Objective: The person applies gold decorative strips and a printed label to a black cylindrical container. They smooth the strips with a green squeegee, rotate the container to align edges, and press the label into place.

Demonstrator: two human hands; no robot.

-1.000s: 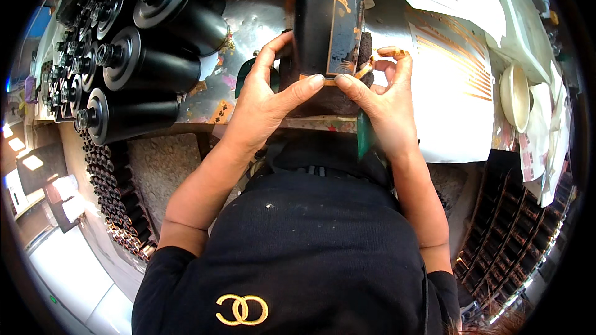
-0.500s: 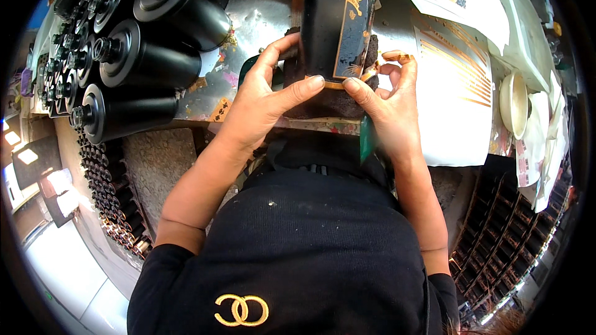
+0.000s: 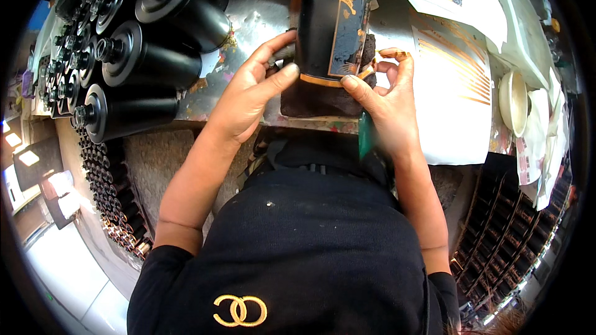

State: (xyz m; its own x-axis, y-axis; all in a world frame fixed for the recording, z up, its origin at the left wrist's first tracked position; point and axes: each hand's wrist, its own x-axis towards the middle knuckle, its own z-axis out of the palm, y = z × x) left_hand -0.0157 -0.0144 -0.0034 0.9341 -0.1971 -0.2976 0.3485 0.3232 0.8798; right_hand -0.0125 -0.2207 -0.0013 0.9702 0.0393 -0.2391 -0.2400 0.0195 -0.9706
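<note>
Head view: black bottle [image 3: 318, 25] on dark block [image 3: 313, 105], over bench [image 3: 256, 9].
Left hand [image 3: 241, 102]: fingers apart, beside bottle (contact unclear).
Right hand [image 3: 394, 108]: touching gold band [image 3: 320, 80]; cannot tell whether fingers clamp.
Band care: likely wants even pressing.

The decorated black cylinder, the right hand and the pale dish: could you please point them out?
Decorated black cylinder [image 3: 317, 25], head view: plain black part of its side.
Right hand [image 3: 392, 104], head view: middle of the hand.
Pale dish [image 3: 513, 104], head view: middle of its visible surface.
</note>
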